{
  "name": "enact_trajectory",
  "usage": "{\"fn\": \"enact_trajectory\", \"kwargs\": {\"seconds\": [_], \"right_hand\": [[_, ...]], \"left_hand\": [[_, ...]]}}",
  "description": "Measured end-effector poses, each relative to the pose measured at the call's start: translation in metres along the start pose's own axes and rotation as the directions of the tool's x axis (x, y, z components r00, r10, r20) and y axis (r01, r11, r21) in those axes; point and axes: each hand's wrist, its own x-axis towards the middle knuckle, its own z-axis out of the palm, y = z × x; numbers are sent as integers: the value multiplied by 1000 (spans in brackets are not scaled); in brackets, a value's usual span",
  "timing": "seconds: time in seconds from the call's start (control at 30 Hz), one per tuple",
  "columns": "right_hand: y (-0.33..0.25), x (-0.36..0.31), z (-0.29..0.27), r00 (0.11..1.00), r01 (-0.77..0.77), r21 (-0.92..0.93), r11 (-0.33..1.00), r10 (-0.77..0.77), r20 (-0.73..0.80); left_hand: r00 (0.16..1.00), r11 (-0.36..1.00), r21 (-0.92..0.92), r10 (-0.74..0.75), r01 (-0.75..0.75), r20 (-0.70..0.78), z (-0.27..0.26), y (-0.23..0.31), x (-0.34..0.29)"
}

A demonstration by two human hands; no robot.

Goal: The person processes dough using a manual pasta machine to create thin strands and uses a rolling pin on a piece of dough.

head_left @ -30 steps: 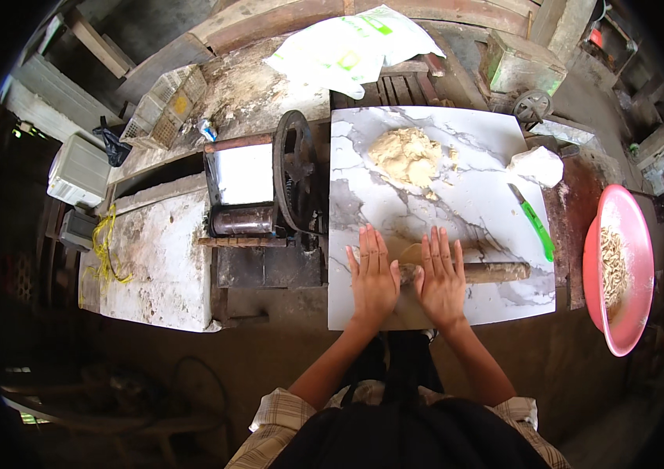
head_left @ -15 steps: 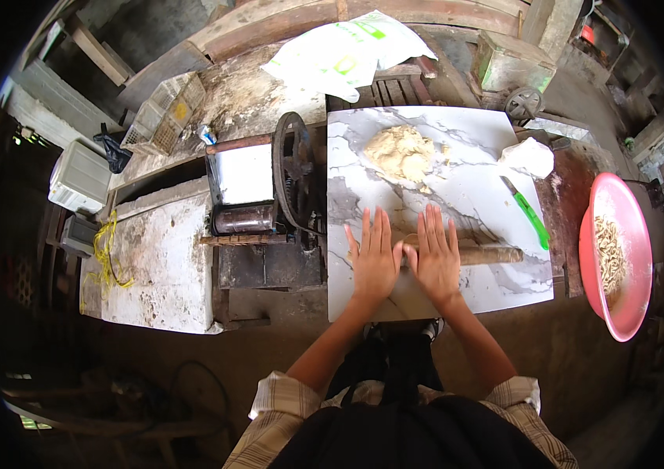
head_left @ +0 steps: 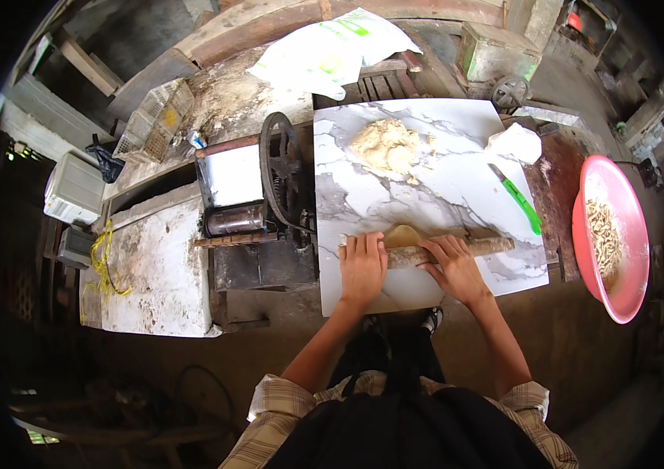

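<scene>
A wooden rolling pin [head_left: 406, 256] lies crosswise near the front of a white marble-patterned board [head_left: 355, 205]. My left hand [head_left: 363, 272] is closed over its left end. To the right, my right hand [head_left: 458, 270] wraps the pin with bent fingers, and the pin's bare end sticks out past it. Between the hands, a flat piece of dough [head_left: 403, 235] shows just beyond the pin; the rest of it is hidden. Farther back on the board sits a rough lump of pale dough [head_left: 385, 147] with crumbs beside it. A green-handled knife [head_left: 521, 203] lies at the right.
A hand-cranked roller machine [head_left: 236, 219] with a large wheel stands left of the board. A white crumpled bag [head_left: 515, 144] rests at the board's right edge. A pink basin [head_left: 637, 234] holding small pale pieces is at the far right. A white sack [head_left: 324, 55] lies behind.
Both hands went from flat, outstretched fingers over the pin to curled fingers gripping it. They now sit farther apart, exposing the pin's middle and the flat dough. The whole view shifted slightly.
</scene>
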Motion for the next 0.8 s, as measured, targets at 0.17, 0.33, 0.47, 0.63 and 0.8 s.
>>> {"fn": "enact_trajectory", "kwargs": {"seconds": [0.17, 0.33, 0.47, 0.63, 0.8], "right_hand": [[-5, 19, 23, 973, -182, -202, 962, 146, -179], [12, 71, 39, 919, -343, -385, 857, 220, -328], [26, 89, 37, 922, -355, -411, 840, 243, -300], [2, 31, 41, 962, -239, -256, 937, 192, -195], [4, 44, 42, 957, -250, -276, 928, 193, -217]], "left_hand": [[991, 984, 162, -60, 79, -120, 15, 20, 28], [976, 958, 253, -85, 135, -200, 20, 7, 91], [976, 965, 229, -79, 126, -203, 29, 5, 100], [995, 957, 275, -100, 98, -6, 28, 14, 29], [997, 957, 285, -44, 59, -60, 22, 14, 43]]}}
